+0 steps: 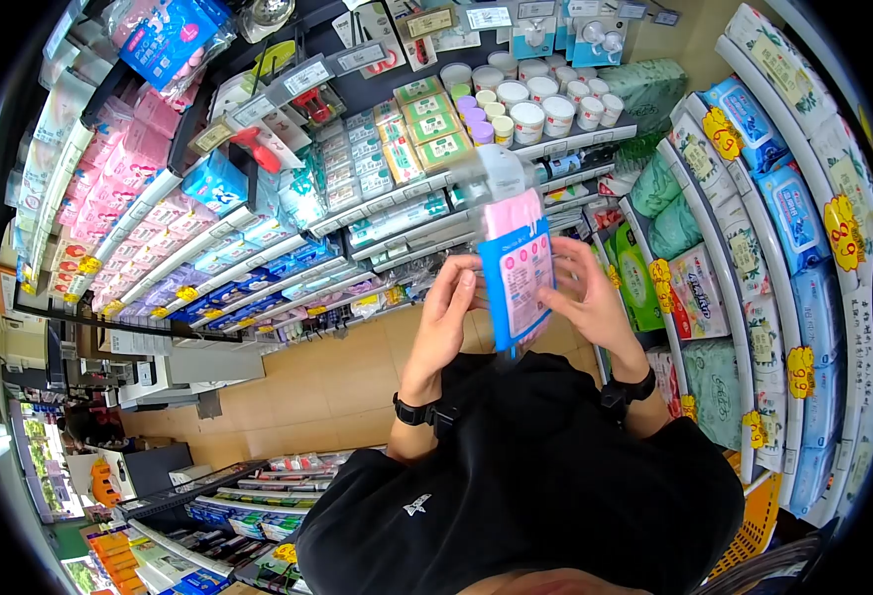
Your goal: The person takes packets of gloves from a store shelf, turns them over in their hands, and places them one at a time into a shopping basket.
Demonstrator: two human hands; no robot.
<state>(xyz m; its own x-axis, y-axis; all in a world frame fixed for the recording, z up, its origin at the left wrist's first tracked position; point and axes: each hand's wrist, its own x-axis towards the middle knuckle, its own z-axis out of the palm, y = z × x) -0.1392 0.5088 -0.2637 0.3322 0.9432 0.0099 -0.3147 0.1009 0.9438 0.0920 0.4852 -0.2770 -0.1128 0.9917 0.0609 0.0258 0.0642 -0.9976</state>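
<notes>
Between my two hands is a blue-and-pink plastic packet (523, 273), upright and slightly tilted. Its printed side faces me, folded pink material shows near the top, and the clear upper end is blurred. My left hand (448, 309) is at its left edge, thumb raised and fingertips reaching partly behind it. On the other side, my right hand (592, 302) has its thumb against the printed front and its fingers curving behind, partly hidden. A dark band circles each wrist.
Ahead, a shelf holds white tubs (527, 121) and boxed goods (436, 126). A similar blue-and-pink packet (171, 45) hangs at upper left. Close on my right are shelves of blue wipe packs (793, 218). Tiled floor (342, 362) lies below, with an orange basket (754, 521) at lower right.
</notes>
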